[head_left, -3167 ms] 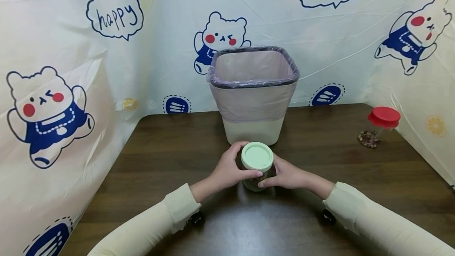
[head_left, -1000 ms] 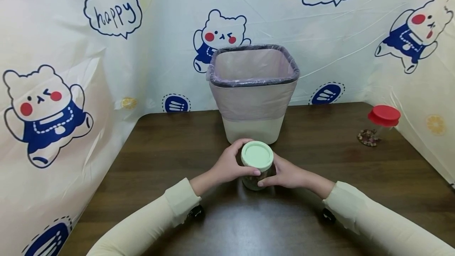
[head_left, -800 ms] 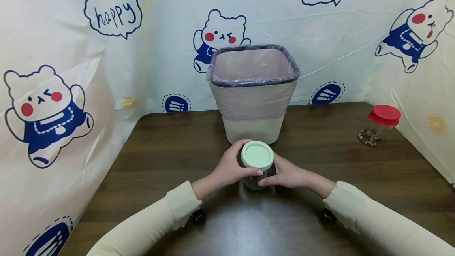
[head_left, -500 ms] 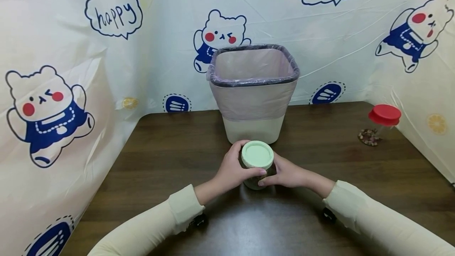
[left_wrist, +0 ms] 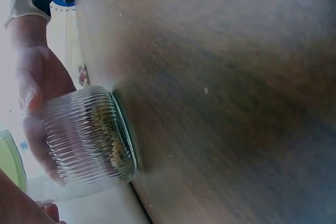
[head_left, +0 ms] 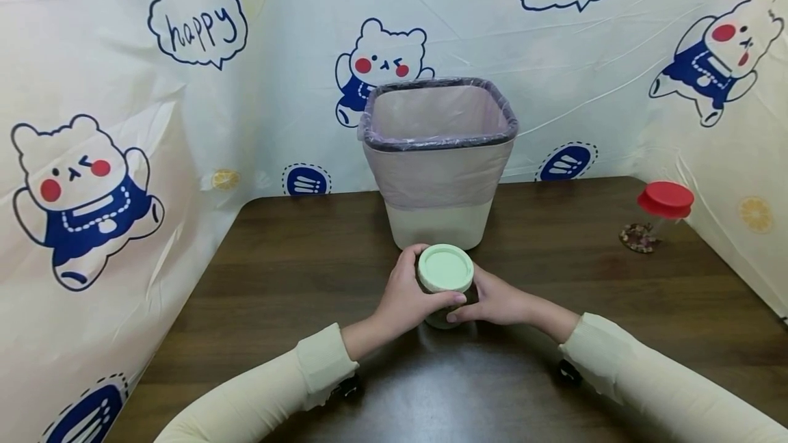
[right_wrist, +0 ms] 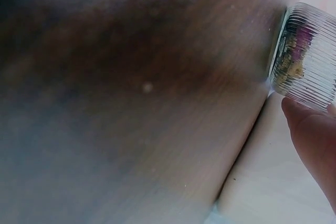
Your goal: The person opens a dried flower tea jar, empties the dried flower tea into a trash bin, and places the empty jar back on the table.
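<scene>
A ribbed clear glass jar (left_wrist: 89, 140) with a pale green lid (head_left: 446, 268) stands upright on the table, just in front of the bin. Dried bits (left_wrist: 107, 135), brownish with a touch of purple, lie in its bottom. My left hand (head_left: 406, 296) grips the top of the jar from the left, its thumb across the front just under the lid's edge. Lower down, my right hand (head_left: 500, 299) holds the glass body from the right, thumb in front. The far fingers of both hands are mostly hidden behind the jar in the head view.
A pale bin (head_left: 438, 227) with a translucent liner folded over its dark rim stands right behind the jar. At the back right of the brown wooden table (head_left: 295, 258) is another clear jar (head_left: 640, 238) with a red lid (head_left: 666, 199). A printed curtain (head_left: 295, 74) surrounds the table.
Over the last second my left hand has turned around the jar's top, its thumb sliding right and its wrist shifting right and nearer. My right hand and the jar stay in place.
</scene>
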{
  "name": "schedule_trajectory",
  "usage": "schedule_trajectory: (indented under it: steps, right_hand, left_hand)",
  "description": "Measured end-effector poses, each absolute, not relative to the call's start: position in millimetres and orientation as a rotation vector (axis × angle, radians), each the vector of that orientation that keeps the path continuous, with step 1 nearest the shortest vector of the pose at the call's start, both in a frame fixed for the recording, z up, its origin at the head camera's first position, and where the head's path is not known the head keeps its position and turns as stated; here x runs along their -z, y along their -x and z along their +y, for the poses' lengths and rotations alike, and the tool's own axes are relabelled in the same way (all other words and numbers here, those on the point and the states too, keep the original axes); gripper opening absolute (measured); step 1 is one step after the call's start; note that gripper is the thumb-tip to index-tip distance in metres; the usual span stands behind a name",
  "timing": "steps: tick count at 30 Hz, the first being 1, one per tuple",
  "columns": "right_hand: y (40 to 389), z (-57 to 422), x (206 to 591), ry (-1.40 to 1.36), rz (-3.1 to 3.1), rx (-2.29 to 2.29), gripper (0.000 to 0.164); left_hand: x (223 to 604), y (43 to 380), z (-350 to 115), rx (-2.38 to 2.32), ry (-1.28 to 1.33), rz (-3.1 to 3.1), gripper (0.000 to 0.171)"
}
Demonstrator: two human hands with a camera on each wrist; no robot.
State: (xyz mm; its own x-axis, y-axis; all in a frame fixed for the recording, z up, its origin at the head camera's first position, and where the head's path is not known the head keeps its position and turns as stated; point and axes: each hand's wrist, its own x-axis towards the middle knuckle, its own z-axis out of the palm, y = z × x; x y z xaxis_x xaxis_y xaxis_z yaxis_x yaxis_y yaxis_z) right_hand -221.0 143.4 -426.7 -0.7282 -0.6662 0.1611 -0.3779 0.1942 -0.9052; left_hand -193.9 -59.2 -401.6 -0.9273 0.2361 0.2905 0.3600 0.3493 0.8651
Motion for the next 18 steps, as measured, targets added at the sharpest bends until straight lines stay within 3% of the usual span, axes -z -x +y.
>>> schedule_trajectory:
  steps: [10,18]
  right_hand:
    - [220,143,427,0.971,2.21,1.549,0.09]
    - [219,144,425,0.954,2.245,1.52,0.092]
  left_hand:
    - [403,199,-67,1.631,0.687,-2.511,0.094]
    - [400,216,-80,1.588,0.901,-2.522,0.089]
